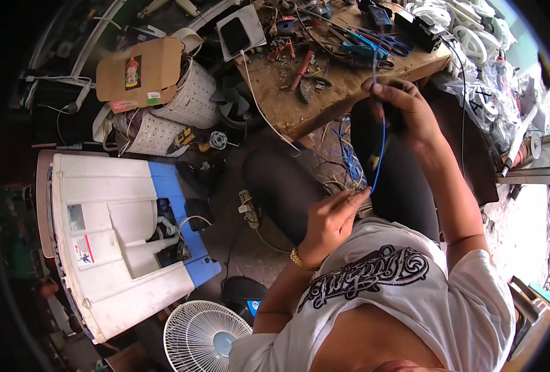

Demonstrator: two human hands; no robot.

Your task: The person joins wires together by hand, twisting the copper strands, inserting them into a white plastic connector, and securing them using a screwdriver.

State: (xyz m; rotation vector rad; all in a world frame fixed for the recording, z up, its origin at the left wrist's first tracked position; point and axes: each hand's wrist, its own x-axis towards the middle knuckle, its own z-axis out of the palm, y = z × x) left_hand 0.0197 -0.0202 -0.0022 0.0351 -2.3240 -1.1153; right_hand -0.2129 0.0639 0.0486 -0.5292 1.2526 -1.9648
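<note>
A thin blue wire [382,147] runs between my two hands above my lap. My left hand [332,222], with a gold-coloured band at its wrist, pinches the wire's lower stretch between the fingertips. Higher up, near the bench edge, my right hand [408,110] is closed with thumb and finger on the same wire. Past the right hand, a blurred length of wire rises toward the bench. Part of what lies in the right palm is hidden by the fingers.
On the wooden bench [334,102] lie a red-handled tool [302,70], several pliers and scraps. A white-and-blue washing machine body [120,235] is at left, with a white fan [204,338] below it. Cardboard [117,68] tops white baskets. Bagged white parts [486,93] crowd the right.
</note>
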